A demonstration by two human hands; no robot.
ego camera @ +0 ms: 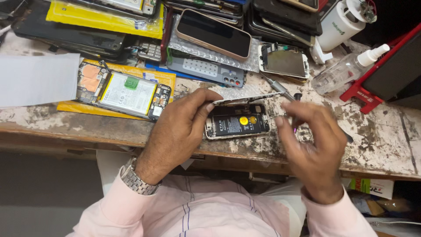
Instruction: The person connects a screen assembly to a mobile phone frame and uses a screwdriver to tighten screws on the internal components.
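An opened phone [239, 123] with a black battery and two yellow stickers lies near the front edge of the worn bench [377, 145]. My left hand [180, 127] grips its left end, the thumb lifting the screen panel [245, 94] along the far side. My right hand [313, 140] hovers just right of the phone with fingers pinched together, blurred; whether it holds a small part I cannot tell. A screwdriver [278, 87] lies just beyond the phone.
Another opened phone [125, 93] rests on a yellow pad at left, beside white paper [37, 79]. Stacked phones [215, 34] and screens crowd the back. A clear spray bottle [346, 70], white container [340, 24] and red stand [372, 90] sit at right.
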